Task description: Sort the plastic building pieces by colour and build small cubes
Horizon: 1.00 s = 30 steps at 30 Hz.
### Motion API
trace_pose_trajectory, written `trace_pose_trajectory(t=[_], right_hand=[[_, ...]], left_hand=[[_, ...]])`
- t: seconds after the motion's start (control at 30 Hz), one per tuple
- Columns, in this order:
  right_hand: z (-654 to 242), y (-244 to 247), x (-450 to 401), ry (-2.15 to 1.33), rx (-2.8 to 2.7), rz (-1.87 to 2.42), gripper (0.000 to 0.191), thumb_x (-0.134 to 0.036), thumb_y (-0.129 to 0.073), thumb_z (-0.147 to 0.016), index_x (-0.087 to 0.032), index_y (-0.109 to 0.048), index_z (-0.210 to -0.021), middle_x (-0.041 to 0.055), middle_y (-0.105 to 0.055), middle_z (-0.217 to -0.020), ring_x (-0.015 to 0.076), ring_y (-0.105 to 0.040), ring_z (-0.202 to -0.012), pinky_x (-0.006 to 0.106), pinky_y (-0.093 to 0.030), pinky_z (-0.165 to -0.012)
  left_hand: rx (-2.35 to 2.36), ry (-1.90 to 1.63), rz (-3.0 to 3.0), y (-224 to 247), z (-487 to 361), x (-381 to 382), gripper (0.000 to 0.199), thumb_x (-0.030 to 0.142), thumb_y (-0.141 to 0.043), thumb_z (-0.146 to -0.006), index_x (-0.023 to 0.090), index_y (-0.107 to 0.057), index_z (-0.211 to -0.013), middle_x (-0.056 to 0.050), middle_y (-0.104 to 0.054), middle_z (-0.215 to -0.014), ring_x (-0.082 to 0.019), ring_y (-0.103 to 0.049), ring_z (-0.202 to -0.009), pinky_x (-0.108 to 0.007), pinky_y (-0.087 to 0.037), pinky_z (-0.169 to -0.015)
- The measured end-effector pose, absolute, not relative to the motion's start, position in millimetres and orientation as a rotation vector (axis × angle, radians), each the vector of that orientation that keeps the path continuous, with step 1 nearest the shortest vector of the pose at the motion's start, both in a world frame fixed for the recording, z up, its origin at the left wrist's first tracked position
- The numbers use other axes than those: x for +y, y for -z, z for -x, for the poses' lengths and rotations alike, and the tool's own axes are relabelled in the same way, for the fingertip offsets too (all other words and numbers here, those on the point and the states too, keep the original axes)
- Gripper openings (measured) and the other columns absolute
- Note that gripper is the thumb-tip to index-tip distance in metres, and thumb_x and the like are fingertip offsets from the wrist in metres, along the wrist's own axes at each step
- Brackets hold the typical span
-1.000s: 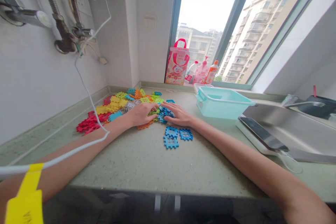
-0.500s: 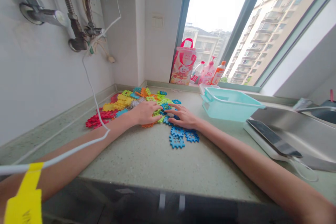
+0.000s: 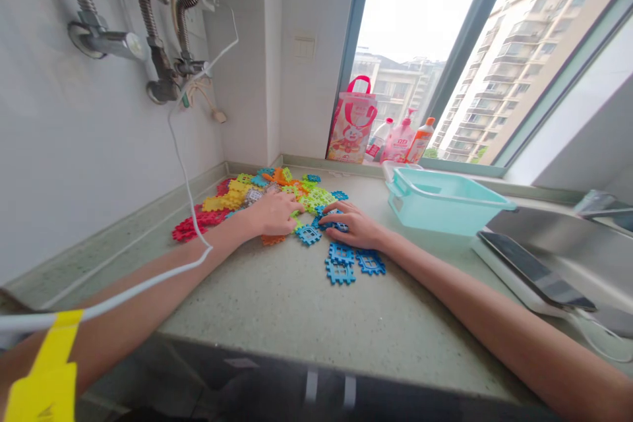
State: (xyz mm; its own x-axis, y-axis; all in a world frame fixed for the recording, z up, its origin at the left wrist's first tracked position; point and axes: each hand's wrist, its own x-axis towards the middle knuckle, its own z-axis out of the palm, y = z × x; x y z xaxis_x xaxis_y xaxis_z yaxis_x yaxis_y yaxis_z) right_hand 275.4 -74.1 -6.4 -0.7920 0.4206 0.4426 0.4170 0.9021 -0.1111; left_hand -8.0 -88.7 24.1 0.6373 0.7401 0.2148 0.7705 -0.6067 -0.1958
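Note:
Colourful plastic interlocking building tiles lie in a loose pile on the counter. My left hand rests over the pile, palm down, its fingers partly bent beside the light green tiles; its palm hides what lies under it. Over some dark blue tiles my right hand is spread, fingers apart and touching them. One blue tile lies between the hands. Nearer me are several more blue tiles. Yellow tiles and red tiles lie on the left of the pile.
A turquoise plastic basin stands at right, near the sink. A phone lies on a white block by the sink edge. A white cable hangs across my left forearm. Bottles and a pink bag stand at the window.
My hands are a little further apart. A blue tile now shows between them, and the blue tiles under my right hand have shifted away from the green ones. The view has turned slightly left.

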Motion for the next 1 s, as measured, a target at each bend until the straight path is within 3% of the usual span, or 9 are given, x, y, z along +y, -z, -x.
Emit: trace_pose_trajectory(t=[0.17, 0.3, 0.37, 0.47, 0.6, 0.73, 0.87, 1.0], right_hand=[[-276, 5, -76, -0.102, -2.552, 0.517, 0.017, -0.034, -0.060, -0.098, -0.026, -0.075, -0.097, 0.0075, -0.075, -0.110, 0.0248, -0.068, -0.102, 0.044, -0.051, -0.100], [-276, 7, -77, -0.133, -2.480, 0.568, 0.019, -0.030, -0.060, -0.096, -0.024, -0.073, -0.108, 0.0052, -0.076, -0.093, 0.0231, -0.069, -0.090, 0.040, -0.053, -0.092], [-277, 8, -77, -0.116, -2.467, 0.582, 0.021, -0.029, -0.061, -0.095, -0.024, -0.073, -0.112, 0.0042, -0.075, -0.089, 0.0225, -0.068, -0.087, 0.040, -0.052, -0.091], [-279, 10, -76, -0.077, -2.496, 0.553, 0.017, -0.028, -0.061, -0.094, -0.025, -0.076, -0.102, 0.0045, -0.073, -0.086, 0.0222, -0.066, -0.084, 0.039, -0.052, -0.088], [-280, 10, -74, -0.084, -2.467, 0.510, 0.014, -0.028, -0.063, -0.093, -0.024, -0.076, -0.093, 0.0076, -0.073, -0.099, 0.0233, -0.067, -0.095, 0.040, -0.053, -0.092], [-281, 10, -72, -0.082, -2.522, 0.459, 0.017, -0.027, -0.064, -0.095, -0.024, -0.074, -0.108, 0.0076, -0.074, -0.118, 0.0250, -0.066, -0.111, 0.045, -0.050, -0.103], [-283, 12, -69, -0.056, -2.500, 0.524, 0.017, -0.031, -0.061, -0.100, -0.024, -0.076, -0.106, 0.0080, -0.075, -0.120, 0.0256, -0.067, -0.113, 0.047, -0.050, -0.103], [-282, 9, -72, -0.024, -2.486, 0.544, 0.024, -0.033, -0.056, -0.104, -0.024, -0.076, -0.112, 0.0086, -0.075, -0.120, 0.0255, -0.067, -0.114, 0.048, -0.050, -0.105]], left_hand=[[-1.236, 0.341, 2.524, -21, -4, -91, 0.033, 0.026, -0.052, -0.092, 0.021, -0.076, -0.114, -0.013, -0.071, -0.124, -0.030, -0.064, -0.117, -0.048, -0.044, -0.105], [-1.110, 0.412, 2.694, -13, -20, -89, 0.043, 0.032, -0.050, -0.098, 0.022, -0.066, -0.136, -0.010, -0.061, -0.148, -0.027, -0.055, -0.137, -0.043, -0.042, -0.113], [-1.072, 0.333, 2.764, -9, -23, -87, 0.045, 0.032, -0.047, -0.100, 0.021, -0.064, -0.140, -0.010, -0.060, -0.150, -0.025, -0.054, -0.139, -0.041, -0.040, -0.116], [-1.128, 0.284, 2.745, -8, -17, -83, 0.044, 0.031, -0.044, -0.101, 0.021, -0.065, -0.138, -0.009, -0.063, -0.148, -0.025, -0.058, -0.136, -0.040, -0.041, -0.116], [-1.228, 0.253, 2.666, -13, 0, -77, 0.043, 0.028, -0.044, -0.098, 0.021, -0.067, -0.134, -0.007, -0.065, -0.146, -0.024, -0.061, -0.132, -0.040, -0.041, -0.115], [-1.258, 0.205, 2.628, -14, 10, -73, 0.046, 0.023, -0.045, -0.094, 0.024, -0.065, -0.136, -0.005, -0.064, -0.147, -0.023, -0.060, -0.133, -0.040, -0.040, -0.115], [-1.345, 0.161, 2.523, -13, 3, -82, 0.048, 0.018, -0.048, -0.090, 0.024, -0.066, -0.134, -0.007, -0.067, -0.142, -0.026, -0.062, -0.129, -0.045, -0.036, -0.116], [-1.349, 0.199, 2.500, -19, -1, -89, 0.041, 0.021, -0.044, -0.098, 0.025, -0.068, -0.132, -0.008, -0.072, -0.134, -0.025, -0.065, -0.123, -0.042, -0.039, -0.111]])
